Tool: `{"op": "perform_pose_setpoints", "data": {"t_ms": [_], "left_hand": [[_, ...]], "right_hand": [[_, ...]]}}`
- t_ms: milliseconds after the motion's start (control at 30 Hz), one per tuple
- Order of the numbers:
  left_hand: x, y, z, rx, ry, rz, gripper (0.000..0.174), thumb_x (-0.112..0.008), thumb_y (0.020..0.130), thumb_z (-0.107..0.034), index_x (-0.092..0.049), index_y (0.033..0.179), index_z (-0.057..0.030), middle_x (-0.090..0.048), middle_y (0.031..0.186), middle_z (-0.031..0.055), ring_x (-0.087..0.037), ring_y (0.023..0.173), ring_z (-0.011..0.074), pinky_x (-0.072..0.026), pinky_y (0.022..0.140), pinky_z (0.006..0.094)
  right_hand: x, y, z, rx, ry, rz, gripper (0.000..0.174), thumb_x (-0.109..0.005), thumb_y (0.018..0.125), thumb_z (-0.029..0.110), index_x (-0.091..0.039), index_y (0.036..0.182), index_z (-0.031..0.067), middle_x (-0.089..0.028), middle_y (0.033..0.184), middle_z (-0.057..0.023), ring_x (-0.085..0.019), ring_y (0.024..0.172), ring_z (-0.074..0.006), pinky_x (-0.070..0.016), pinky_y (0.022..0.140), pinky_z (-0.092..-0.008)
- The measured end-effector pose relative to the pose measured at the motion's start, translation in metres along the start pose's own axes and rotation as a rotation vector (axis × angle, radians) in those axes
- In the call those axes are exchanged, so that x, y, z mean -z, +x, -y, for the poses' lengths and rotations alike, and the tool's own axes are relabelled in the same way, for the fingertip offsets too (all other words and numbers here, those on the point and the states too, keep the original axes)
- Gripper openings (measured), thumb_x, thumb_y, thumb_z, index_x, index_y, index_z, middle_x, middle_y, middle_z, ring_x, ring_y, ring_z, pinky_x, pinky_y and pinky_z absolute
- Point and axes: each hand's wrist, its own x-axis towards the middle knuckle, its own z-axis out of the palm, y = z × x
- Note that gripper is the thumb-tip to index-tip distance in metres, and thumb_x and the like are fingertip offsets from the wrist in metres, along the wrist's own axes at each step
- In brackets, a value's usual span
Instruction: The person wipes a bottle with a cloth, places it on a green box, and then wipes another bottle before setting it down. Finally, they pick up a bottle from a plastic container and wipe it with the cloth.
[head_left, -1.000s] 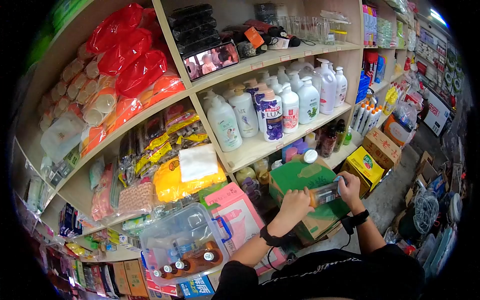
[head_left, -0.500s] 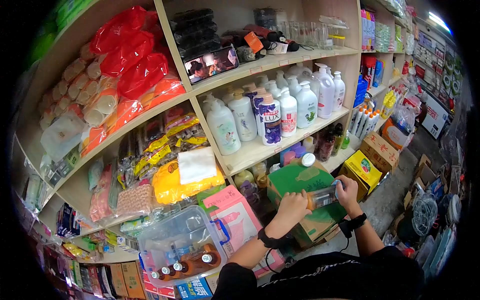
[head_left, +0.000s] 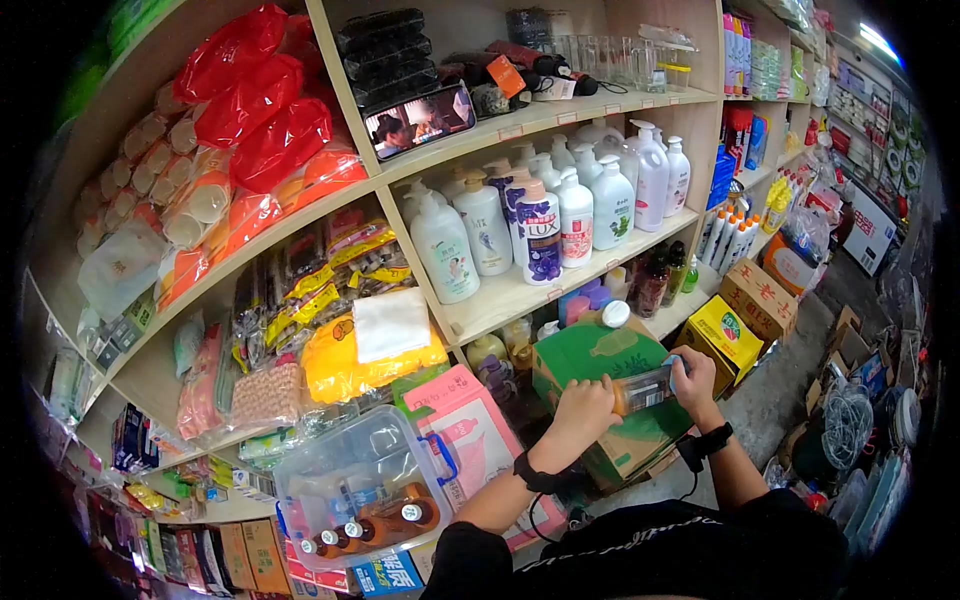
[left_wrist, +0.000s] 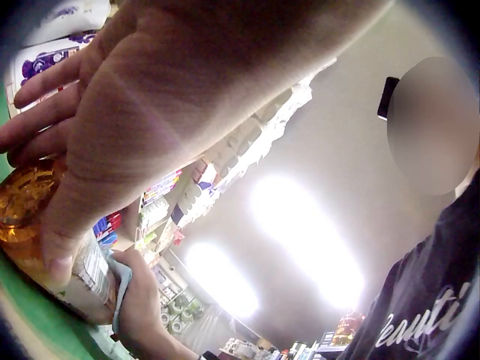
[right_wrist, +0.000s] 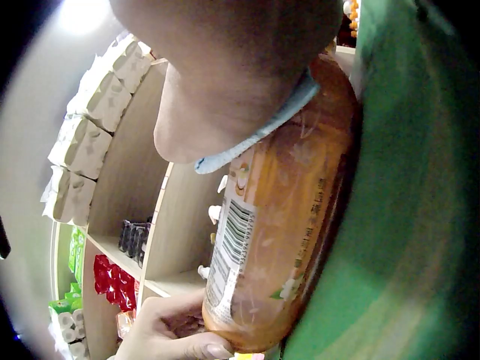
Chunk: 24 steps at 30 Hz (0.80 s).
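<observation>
An orange bottle (head_left: 643, 391) with a barcode label lies on its side over a green carton (head_left: 600, 362). My left hand (head_left: 583, 415) holds one end of it, the thumb on its side in the left wrist view. At the bottle's other end my right hand (head_left: 697, 382) presses a light blue cloth (right_wrist: 262, 135) round it. A white cap (head_left: 616, 314) shows at the carton's far edge. In the clear bin (head_left: 372, 452) at lower left lie several brown bottles (head_left: 380, 527) with white caps.
Shelves stand ahead with pump bottles (head_left: 541, 236), a phone (head_left: 420, 121) showing a video, and bagged goods (head_left: 370, 350). A pink box (head_left: 467, 425) lies beside the bin. Cartons (head_left: 757, 297) stand to the right of the green one.
The view has shifted slightly. Both hands stay on the bottle in nearly the same place, with little visible movement.
</observation>
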Motion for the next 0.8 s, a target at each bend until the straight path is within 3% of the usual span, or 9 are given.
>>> {"op": "perform_pose_setpoints", "data": {"t_ms": [333,433,600,800], "left_hand": [[-0.002,0.000,0.000,0.006,-0.005,-0.008,0.083,-0.084,0.078,-0.050,-0.063,0.131,0.0097,-0.074,0.089,0.0184,-0.074,0.089,0.0314,-0.0552,0.083,0.0409],[-0.003,0.000,-0.001,-0.012,0.004,-0.016,0.084,-0.084,0.078,-0.051,-0.063,0.130,0.0114,-0.074,0.088,0.0183,-0.073,0.088,0.0306,-0.0551,0.082,0.0404],[-0.005,0.002,-0.004,-0.031,0.059,-0.020,0.086,-0.084,0.077,-0.052,-0.063,0.128,0.0134,-0.074,0.087,0.0179,-0.074,0.087,0.0289,-0.0550,0.081,0.0388],[-0.002,0.001,-0.011,-0.003,0.114,0.012,0.085,-0.087,0.076,-0.049,-0.063,0.129,0.0132,-0.075,0.087,0.0163,-0.074,0.086,0.0278,-0.0553,0.082,0.0384]], "right_hand": [[0.000,0.000,0.000,-0.019,0.004,0.020,0.019,-0.060,0.090,0.019,-0.073,0.090,0.0053,-0.069,0.079,-0.0172,-0.068,0.075,-0.0382,-0.0522,0.072,-0.0440],[-0.002,0.001,0.004,0.035,-0.026,-0.023,0.017,-0.061,0.088,0.018,-0.071,0.086,0.0044,-0.068,0.077,-0.0179,-0.067,0.074,-0.0388,-0.0519,0.072,-0.0458],[-0.003,0.006,0.028,0.291,-0.189,0.068,0.014,-0.063,0.081,0.017,-0.067,0.079,0.0034,-0.067,0.073,-0.0178,-0.066,0.072,-0.0382,-0.0513,0.071,-0.0492],[-0.031,-0.003,0.063,0.332,-0.173,0.098,0.014,-0.063,0.083,0.017,-0.066,0.078,0.0036,-0.069,0.073,-0.0165,-0.066,0.070,-0.0368,-0.0514,0.070,-0.0476]]}}
